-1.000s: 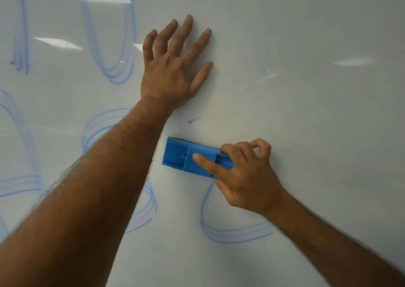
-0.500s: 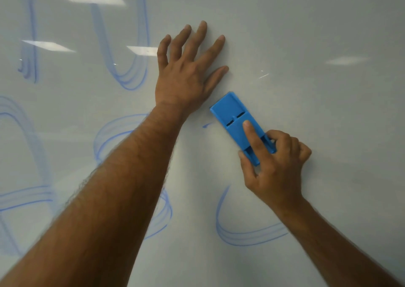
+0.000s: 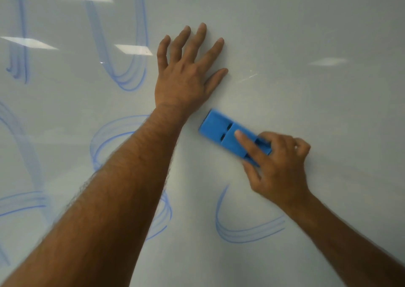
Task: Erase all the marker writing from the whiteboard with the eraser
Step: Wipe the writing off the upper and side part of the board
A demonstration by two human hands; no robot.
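The whiteboard [image 3: 306, 34] fills the view. My right hand [image 3: 278, 163] grips a blue eraser [image 3: 221, 128] and holds it flat against the board, index finger laid along its back. The eraser sits just below and right of my left wrist. My left hand [image 3: 186, 76] rests flat on the board with fingers spread. Smeared blue marker strokes remain: a curved hook [image 3: 241, 232] below the eraser, a U-shape [image 3: 125, 76] at upper left, a loop [image 3: 109, 137] partly hidden behind my left forearm, and more lines [image 3: 19, 201] along the left edge.
Ceiling lights reflect as bright patches [image 3: 131, 49] on the glossy board. The board's right half [image 3: 328, 111] shows no marker lines.
The eraser swung up to my left hand's thumb, then came back down and tilted flatter below the wrist. The small blue mark under the wrist is gone. My left hand stayed pressed on the board.
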